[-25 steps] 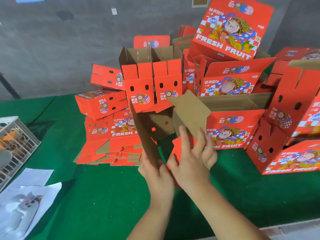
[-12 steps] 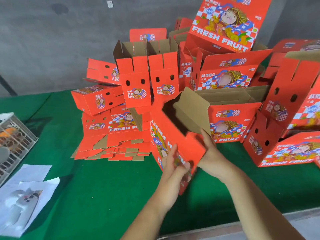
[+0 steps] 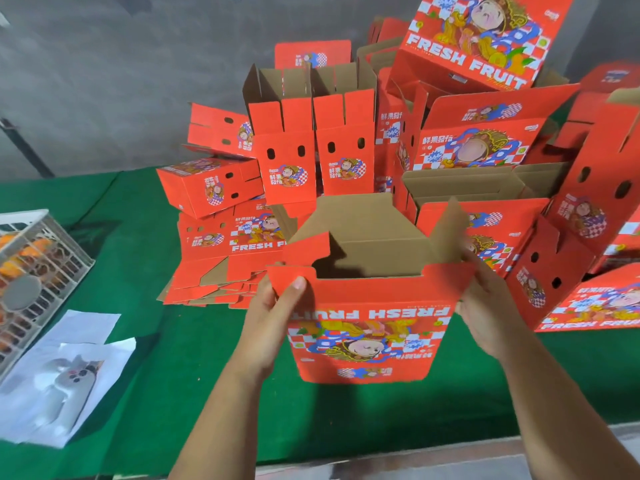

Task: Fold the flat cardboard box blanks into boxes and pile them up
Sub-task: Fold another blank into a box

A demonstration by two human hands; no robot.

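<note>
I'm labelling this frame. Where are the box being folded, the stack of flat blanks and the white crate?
box being folded (image 3: 367,327): head view, printed front panel.
stack of flat blanks (image 3: 207,275): head view, top sheet.
white crate (image 3: 45,258): head view, side wall.

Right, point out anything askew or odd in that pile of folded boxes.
The pile of folded boxes is haphazard, not neat. The top box sits tilted, and boxes at the right lean sideways. The box gripped by the left hand and right hand shows its print upside down.
</note>
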